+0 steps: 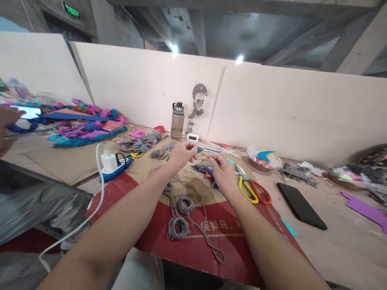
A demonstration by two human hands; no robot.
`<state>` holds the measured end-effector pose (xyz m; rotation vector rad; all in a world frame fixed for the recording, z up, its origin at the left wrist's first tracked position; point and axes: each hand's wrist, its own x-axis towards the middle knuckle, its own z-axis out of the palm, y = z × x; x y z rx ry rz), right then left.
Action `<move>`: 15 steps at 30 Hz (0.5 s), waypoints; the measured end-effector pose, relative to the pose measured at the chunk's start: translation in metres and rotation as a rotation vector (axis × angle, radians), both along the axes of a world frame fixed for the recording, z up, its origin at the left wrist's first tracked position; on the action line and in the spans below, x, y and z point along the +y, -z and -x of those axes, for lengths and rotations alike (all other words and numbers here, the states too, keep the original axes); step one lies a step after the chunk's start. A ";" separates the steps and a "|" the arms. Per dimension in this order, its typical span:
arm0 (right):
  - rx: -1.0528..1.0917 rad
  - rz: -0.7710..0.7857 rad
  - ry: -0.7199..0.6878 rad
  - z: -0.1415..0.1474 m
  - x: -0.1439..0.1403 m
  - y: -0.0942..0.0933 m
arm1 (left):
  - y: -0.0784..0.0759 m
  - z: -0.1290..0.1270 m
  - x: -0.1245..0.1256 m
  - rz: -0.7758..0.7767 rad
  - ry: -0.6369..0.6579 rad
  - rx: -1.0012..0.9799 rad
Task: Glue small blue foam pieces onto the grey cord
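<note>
Both of my hands are raised over the middle of the work sheet, a short gap between their fingertips. My left hand [183, 154] is closed in a pinch; whatever is in it is too small to make out. Thumb and fingers of my right hand [223, 172] are also pressed together, their contents unclear. Under and between the hands lies a blue glue gun [200, 168], partly covered by the right hand. Beside the right wrist rest scissors [254, 191] with one yellow and one red handle. Coils of grey cord [177, 228] lie nearer to me.
A bottle [177, 124] and small white digital clock [192, 137] stand behind. A grey moon ornament [199, 93] hangs on the partition. A black phone [300, 205] lies right; a blue power strip [116, 171] with a white cable is left. Another person's hand [10, 121] holds a lit phone.
</note>
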<state>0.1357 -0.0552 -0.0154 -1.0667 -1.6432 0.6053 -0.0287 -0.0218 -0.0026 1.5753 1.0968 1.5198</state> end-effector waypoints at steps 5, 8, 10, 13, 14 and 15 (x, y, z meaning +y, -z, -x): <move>0.013 0.101 -0.014 -0.001 -0.001 -0.001 | -0.006 0.014 0.004 -0.042 -0.182 -0.084; 0.033 0.152 -0.063 0.000 -0.003 -0.002 | -0.007 0.026 0.012 -0.078 -0.264 -0.179; 0.022 0.157 -0.124 0.000 -0.007 -0.005 | -0.007 0.035 0.018 -0.104 -0.290 -0.314; -0.077 0.115 -0.321 -0.003 -0.014 -0.015 | -0.006 0.046 0.026 -0.085 -0.306 -0.576; -0.136 0.093 -0.415 -0.005 -0.016 -0.020 | -0.006 0.048 0.028 -0.071 -0.301 -0.652; -0.202 0.077 -0.509 -0.008 -0.017 -0.024 | -0.006 0.050 0.028 -0.057 -0.289 -0.711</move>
